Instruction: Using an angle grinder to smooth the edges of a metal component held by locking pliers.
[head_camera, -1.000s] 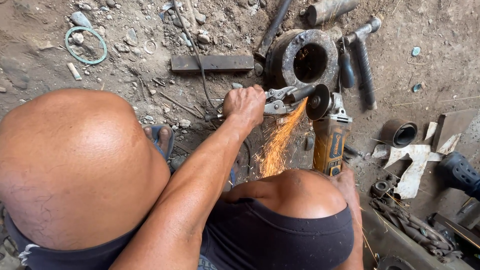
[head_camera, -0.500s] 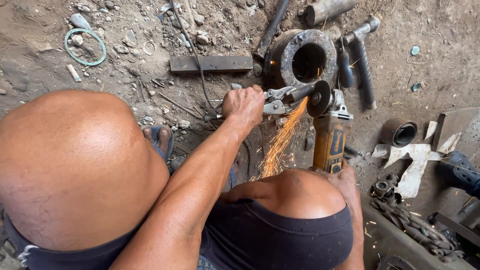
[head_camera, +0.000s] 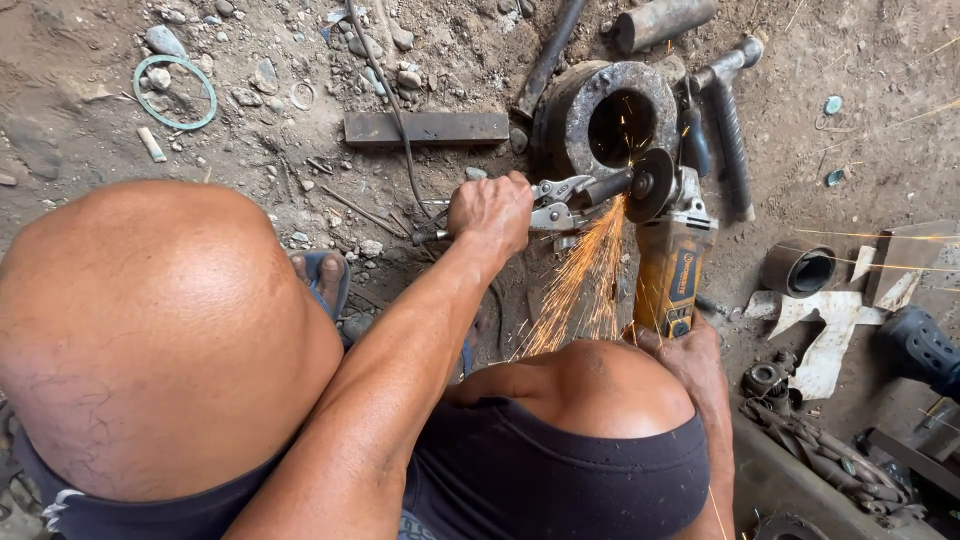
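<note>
Dirt ground (head_camera: 90, 90), grey and strewn with pebbles and scrap, spreads under a squatting person whose bare knees fill the lower half of the view. Beyond the knees lies a heavy round steel housing (head_camera: 565, 120) with a dark bore, and left of it a flat steel bar (head_camera: 425, 128). Closer in, a yellow angle grinder (head_camera: 672, 265) points away from the person, its disc (head_camera: 650, 185) set against a short dark metal rod (head_camera: 605, 187); orange sparks (head_camera: 580, 290) stream down toward the knees. Right hand (head_camera: 685, 350) is wrapped around the grinder's rear body, partly hidden behind the right knee. Left hand (head_camera: 490, 212) is clenched on the handles of locking pliers (head_camera: 550, 200), whose nose clamps the rod just in front of the housing. A green ring (head_camera: 175, 92) lies far left, and a small dark pipe stub (head_camera: 797, 268) rests at right beside white scrap.
</note>
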